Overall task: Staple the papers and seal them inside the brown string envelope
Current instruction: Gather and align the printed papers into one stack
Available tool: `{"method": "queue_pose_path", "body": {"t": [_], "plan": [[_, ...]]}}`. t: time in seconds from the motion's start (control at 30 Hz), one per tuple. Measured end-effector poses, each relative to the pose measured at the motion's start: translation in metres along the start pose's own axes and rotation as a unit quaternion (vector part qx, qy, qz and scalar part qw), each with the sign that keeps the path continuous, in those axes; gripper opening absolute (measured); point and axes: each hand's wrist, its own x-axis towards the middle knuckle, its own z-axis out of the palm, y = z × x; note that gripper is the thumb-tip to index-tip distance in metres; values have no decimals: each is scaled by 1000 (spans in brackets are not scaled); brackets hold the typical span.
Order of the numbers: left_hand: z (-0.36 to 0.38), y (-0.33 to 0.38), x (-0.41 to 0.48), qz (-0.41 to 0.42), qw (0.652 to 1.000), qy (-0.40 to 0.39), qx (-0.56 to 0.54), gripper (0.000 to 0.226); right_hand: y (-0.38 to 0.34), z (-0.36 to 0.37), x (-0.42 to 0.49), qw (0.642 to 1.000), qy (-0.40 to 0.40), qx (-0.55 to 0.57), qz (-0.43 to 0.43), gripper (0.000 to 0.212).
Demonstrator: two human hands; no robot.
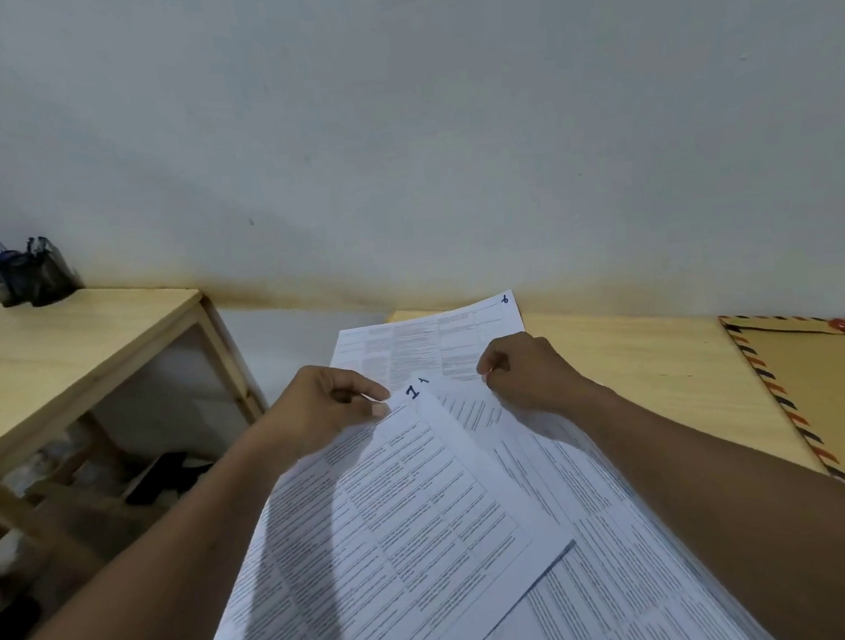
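Black mesh pen holder [19,276] stands at the far left, on the top of a pale wooden side table [66,343] set against the wall; a few pens poke out of it, too blurred to read.

Moving right, the left hand [325,406] pinches the top corner of the uppermost printed sheet [417,506], thumb on top and fingers curled beneath, so the corner sits between thumb pad and forefinger. Just beside that thumb, a handwritten "1" in dark blue ink marks the sheet's corner, with a smaller faint mark next to it. The sheet is covered in a table of small print, too fine to read, and it lies skewed across the other papers [586,536], which fan out untidily below and to the right.

At the far edge of the pile a sheet [432,339] lies flat on the desk [646,365], bearing a handwritten figure in its top right corner that looks like a "6".

The right hand [528,371] is closed in a loose fist with its fingertips pressed together on the upper edge of a lower sheet, knuckles towards the wall; exactly what the fingertips grip is hidden by the hand itself.

Further right, well apart from both hands, the brown string envelope [841,398] lies flat on the desk, edged with red and dark stripes, its two red discs joined by a string. No lettering shows on it.
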Motion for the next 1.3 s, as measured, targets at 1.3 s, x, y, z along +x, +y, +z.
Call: {"method": "queue_pose_path", "body": {"t": [1.3], "plan": [[46, 24, -24, 49, 997, 3, -59, 11, -8, -43, -33, 997, -7, -42, -71, 19]]}}
